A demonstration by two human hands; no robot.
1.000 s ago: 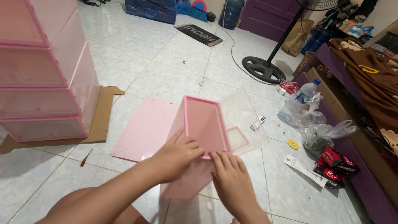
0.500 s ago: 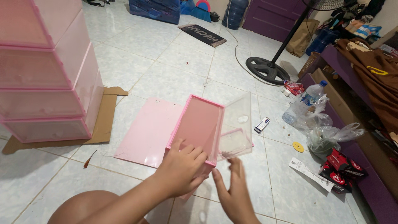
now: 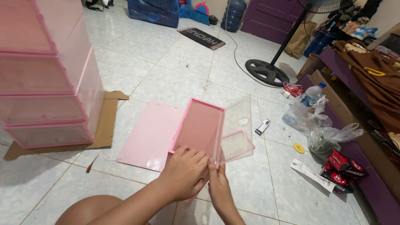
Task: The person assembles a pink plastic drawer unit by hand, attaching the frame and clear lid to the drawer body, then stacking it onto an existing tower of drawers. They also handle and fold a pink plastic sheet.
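Hands meet at the near edge of a pink-framed drawer panel — the left hand curled over its lower rim, the right hand pinching the near corner of the clear plastic side that joins it. The piece is held just above the tiled floor (over a flat pink sheet), right of the pink drawer cabinet standing on cardboard

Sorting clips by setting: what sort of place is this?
Likely a room in a home: tiled floor, pedestal fan, big water jug, pink plastic drawer unit beside the person's work.
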